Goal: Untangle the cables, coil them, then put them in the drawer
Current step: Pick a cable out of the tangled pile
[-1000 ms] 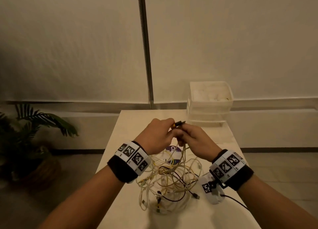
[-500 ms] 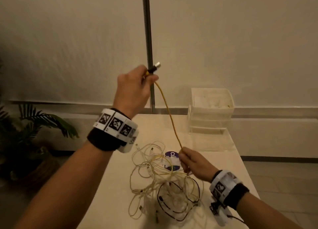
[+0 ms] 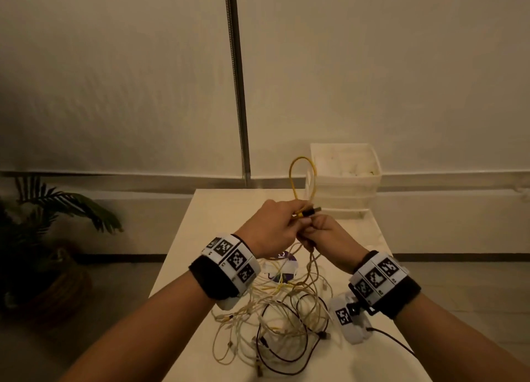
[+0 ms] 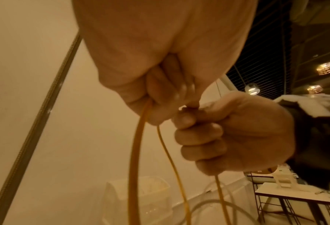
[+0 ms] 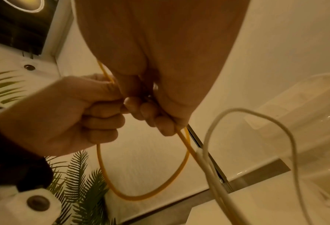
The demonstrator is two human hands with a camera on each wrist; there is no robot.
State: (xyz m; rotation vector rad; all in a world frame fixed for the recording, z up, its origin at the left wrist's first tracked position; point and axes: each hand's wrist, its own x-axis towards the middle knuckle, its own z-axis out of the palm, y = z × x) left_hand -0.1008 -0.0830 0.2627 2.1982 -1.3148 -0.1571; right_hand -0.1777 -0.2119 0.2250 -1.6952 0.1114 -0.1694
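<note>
**Q:** What occupies the far left?
**A:** A potted palm [image 3: 57,206] on the floor, beside the left edge of the worktop [image 3: 206,238].

**Q:** Condition of the left hand?
**A:** The left hand [image 3: 272,226] is raised above the worktop. Its grip is curled round the yellow cable [image 3: 301,163] just behind the plug [image 3: 311,210], which points right. A narrow loop of this cable stands up above the grip.

**Q:** Condition of the right hand?
**A:** The right hand [image 3: 329,235] touches the left hand. Its grip is a closed fist round the same yellow cable, lower along its length. The cable leaves the underside of the fist and runs down to the worktop.

**Q:** Location of the remaining cables?
**A:** The tangle of cables [image 3: 272,318] lies on the worktop below both wrists. It is mostly pale strands, with a black cable [image 3: 286,363] looping at the near side. It partly covers a round purple sticker [image 3: 288,257].

**Q:** What occupies the far right?
**A:** A translucent white drawer unit [image 3: 347,178] stands at the far right corner of the worktop, against the wall. Whether any drawer is pulled out cannot be determined.
</note>
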